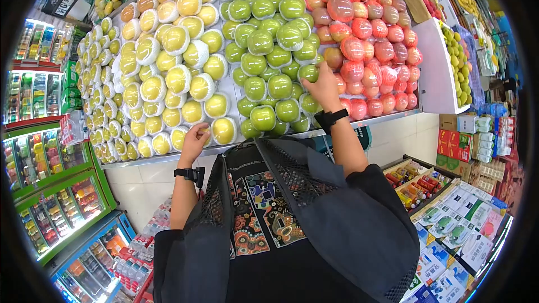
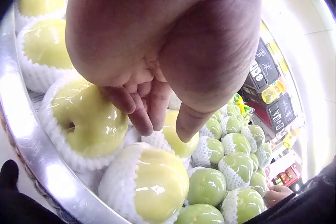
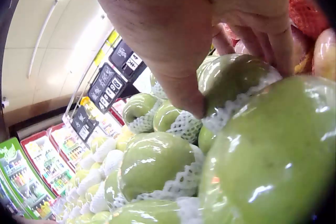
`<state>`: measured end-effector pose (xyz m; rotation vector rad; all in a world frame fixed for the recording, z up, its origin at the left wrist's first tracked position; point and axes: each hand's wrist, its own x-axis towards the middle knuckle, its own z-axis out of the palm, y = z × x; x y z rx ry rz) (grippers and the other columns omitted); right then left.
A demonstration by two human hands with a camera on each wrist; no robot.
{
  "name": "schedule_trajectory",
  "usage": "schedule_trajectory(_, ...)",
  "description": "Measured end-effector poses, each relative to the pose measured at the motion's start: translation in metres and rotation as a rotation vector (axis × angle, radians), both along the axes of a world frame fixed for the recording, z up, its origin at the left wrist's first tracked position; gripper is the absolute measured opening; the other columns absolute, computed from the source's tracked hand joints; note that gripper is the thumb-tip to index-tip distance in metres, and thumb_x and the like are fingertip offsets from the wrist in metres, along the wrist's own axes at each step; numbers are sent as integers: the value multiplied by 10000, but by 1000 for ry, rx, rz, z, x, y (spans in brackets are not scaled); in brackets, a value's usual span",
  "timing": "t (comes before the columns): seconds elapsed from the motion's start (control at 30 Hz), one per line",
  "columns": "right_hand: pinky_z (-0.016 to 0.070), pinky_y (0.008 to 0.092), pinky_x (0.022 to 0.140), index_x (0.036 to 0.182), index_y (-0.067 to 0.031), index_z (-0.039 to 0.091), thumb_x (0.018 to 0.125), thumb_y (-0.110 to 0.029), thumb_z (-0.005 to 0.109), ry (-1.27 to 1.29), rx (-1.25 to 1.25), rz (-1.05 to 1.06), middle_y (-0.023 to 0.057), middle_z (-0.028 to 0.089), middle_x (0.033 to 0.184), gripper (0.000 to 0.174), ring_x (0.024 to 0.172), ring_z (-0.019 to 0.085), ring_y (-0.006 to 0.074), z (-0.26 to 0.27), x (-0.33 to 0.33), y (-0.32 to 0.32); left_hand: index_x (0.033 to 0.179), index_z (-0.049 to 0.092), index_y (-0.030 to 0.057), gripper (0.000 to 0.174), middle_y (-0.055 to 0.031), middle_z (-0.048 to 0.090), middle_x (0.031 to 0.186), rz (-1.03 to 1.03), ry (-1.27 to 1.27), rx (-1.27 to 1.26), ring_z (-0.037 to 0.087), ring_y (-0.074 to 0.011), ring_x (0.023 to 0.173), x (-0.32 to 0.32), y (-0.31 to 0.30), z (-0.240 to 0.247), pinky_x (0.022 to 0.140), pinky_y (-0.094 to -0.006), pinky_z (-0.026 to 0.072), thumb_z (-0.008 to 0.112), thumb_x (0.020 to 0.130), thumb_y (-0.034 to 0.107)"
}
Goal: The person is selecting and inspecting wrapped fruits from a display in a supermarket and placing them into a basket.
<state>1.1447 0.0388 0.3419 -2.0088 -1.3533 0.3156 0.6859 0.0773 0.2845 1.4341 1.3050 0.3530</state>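
Observation:
Within the rows of green apples, my right hand (image 1: 324, 90) grips one green apple (image 3: 233, 77) at the edge nearest the red fruit. The thumb lies on one side of it and the fingers on the other. This apple is in clear wrap with a white foam net around its lower part. My left hand (image 1: 193, 141) hovers at the front of the stand beside a yellow apple (image 1: 223, 130), its fingers loosely bent and holding nothing. In the left wrist view, its fingertips hang just over yellow apples (image 2: 157, 182) in white foam nets.
Red fruit (image 1: 387, 56) in nets and wrap fills the stand's right side. A metal rim (image 2: 50, 171) edges the front. To the right stands a white foam box (image 1: 435, 73) of small green fruit. Drink fridges (image 1: 50, 157) line the left. Price signs (image 3: 105, 87) hang behind.

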Motion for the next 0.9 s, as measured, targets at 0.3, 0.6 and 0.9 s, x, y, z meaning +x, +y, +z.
schedule_trajectory(0.3,511,484,841,1092,33,515,751,-241,822,-251,-47,46,277,588,1051,534,977,590,447,38,-11,23,1220,646,27,339,-2,613,831,44,-15,-12,546,-78,731,-10,-9,-13,675,-241,480,718,915,156)
schedule_trajectory(0.6,516,480,832,1165,27,528,718,-287,837,-329,-5,137,275,601,998,627,971,602,424,52,-25,118,1222,647,34,336,5,604,814,74,-31,-49,538,-80,722,-5,-9,-2,653,-239,463,717,918,160)
schedule_trajectory(0.9,516,494,843,1156,-25,512,699,-267,845,-376,108,74,273,597,1002,615,969,598,442,50,-4,165,1206,658,32,340,-16,630,846,68,-19,26,558,-99,742,3,-14,-10,694,-262,494,732,911,183)
